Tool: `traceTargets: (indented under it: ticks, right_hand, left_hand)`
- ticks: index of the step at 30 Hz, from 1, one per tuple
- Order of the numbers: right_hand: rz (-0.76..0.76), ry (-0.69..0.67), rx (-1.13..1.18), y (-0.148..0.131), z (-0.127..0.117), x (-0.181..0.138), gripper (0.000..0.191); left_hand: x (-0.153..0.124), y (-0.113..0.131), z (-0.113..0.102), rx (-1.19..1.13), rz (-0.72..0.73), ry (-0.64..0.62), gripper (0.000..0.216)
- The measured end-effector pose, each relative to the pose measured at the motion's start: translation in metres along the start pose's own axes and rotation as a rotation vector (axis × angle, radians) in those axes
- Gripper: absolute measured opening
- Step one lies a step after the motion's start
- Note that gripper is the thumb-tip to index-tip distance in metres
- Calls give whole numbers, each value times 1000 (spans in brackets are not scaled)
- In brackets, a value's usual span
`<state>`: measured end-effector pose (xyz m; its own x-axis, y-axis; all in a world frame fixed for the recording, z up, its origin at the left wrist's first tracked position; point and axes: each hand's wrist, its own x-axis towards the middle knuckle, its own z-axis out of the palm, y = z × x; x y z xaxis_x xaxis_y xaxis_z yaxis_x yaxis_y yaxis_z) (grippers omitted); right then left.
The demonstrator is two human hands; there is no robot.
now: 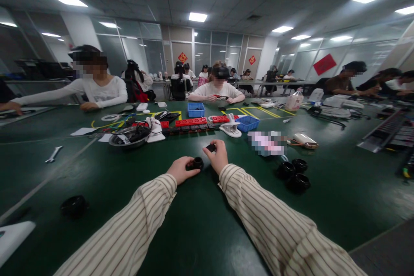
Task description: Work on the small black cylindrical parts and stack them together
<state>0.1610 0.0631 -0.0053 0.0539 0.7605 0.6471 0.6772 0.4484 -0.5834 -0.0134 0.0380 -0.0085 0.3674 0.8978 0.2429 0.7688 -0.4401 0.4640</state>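
My left hand (pixel 181 169) rests on the green table (pixel 200 220) with its fingers closed round a small black round part (pixel 196 164). My right hand (pixel 219 155) is just beside it, fingers pinched on a smaller black piece (pixel 211 148) held slightly above the round part. Both sleeves are cream with dark stripes. Three black round parts (pixel 293 174) lie to the right of my hands. One more black round part (pixel 74 205) lies at the near left.
A metal bowl of cables (pixel 128 136), red-and-black power strips (pixel 190 124), two blue bins (pixel 247 123) and a white clamp (pixel 230 128) sit beyond my hands. A wrench (pixel 53 154) lies at left. Other people sit across and along the table.
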Motion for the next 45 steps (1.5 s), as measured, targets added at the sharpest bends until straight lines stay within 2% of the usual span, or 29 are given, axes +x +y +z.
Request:
traceTargets:
  ticks: [3, 7, 10, 13, 15, 19, 24, 27, 29, 32, 35, 37, 40, 42, 45]
  right_hand:
    - [56, 2, -33, 9, 2, 2, 20]
    - [99, -100, -95, 15, 4, 1, 20]
    - [122, -125, -148, 15, 3, -1, 30]
    - [45, -120, -164, 2, -3, -5, 42]
    - [-74, -154, -149, -12, -5, -10, 42]
    - [-276, -283, -129, -42, 8, -20, 42]
    - [-282, -364, -156, -62, 39, -24, 19]
    - [-282, -402, -133, -67, 38, -28, 13]
    - [-284, -429, -106, -66, 23, -35, 9]
    - [-271, -462, -76, -60, -17, -54, 14]
    - [-240, -489, -74, -57, -71, -83, 16]
    - [-218, -514, -69, -57, -111, -108, 17]
    - [-87, -508, -35, -47, -170, -146, 22]
    - [-3, -417, -93, -25, -207, -167, 23]
    - [206, -97, -238, 33, -262, -180, 25]
  left_hand:
    - [1, -1, -2, 74, -64, 49, 40]
    - [2, -4, -4, 163, -175, 97, 43]
    - [3, -7, -5, 225, -246, 109, 64]
    - [3, -12, -3, 293, -309, 89, 95]
    - [3, -16, -2, 327, -338, 34, 101]
    - [4, -23, -1, 363, -351, -114, 84]
    - [3, -22, -3, 420, -338, -193, 67]
    - [-2, -19, -7, 458, -317, -231, 62]
    - [-7, -19, -9, 475, -290, -266, 68]
    - [-12, -20, -14, 476, -223, -338, 88]
    - [-13, -22, -17, 462, -181, -386, 102]
    - [-14, -22, -18, 457, -178, -399, 103]
    - [-15, -20, -19, 454, -187, -403, 99]
    - [-16, -18, -19, 451, -188, -393, 98]
    - [-17, -17, -19, 441, -188, -377, 98]
